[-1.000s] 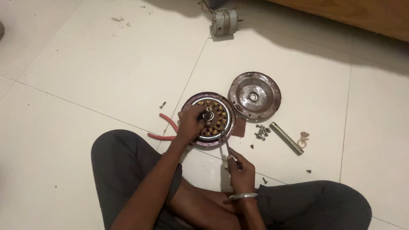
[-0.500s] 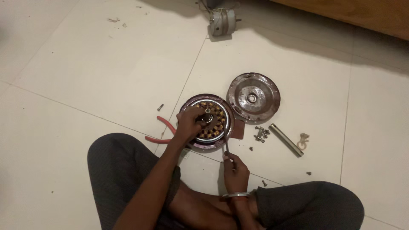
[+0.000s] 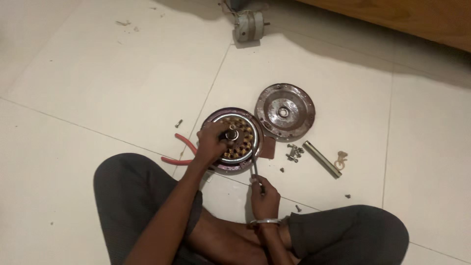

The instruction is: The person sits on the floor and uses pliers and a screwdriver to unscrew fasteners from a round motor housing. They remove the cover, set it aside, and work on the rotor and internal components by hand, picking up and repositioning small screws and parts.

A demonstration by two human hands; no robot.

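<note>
A round fan motor (image 3: pixel 234 141) lies flat on the tiled floor, cover off, its ring of copper windings and central shaft exposed (the left edge is hidden). A slim screwdriver (image 3: pixel 255 169) stands tilted, its tip touching the motor's lower right rim.

The person sits cross-legged on the tiled floor. Their left hand (image 3: pixel 212 142) rests on the open fan motor (image 3: pixel 235 140), fingers over its copper windings. Their right hand (image 3: pixel 264 195) grips a screwdriver (image 3: pixel 255 169), its tip at the motor's rim. Red-handled pliers (image 3: pixel 182 149) lie just left of the motor; the round metal cover (image 3: pixel 285 112), loose bolts (image 3: pixel 294 152) and a metal rod (image 3: pixel 321 159) lie to its right.
</note>
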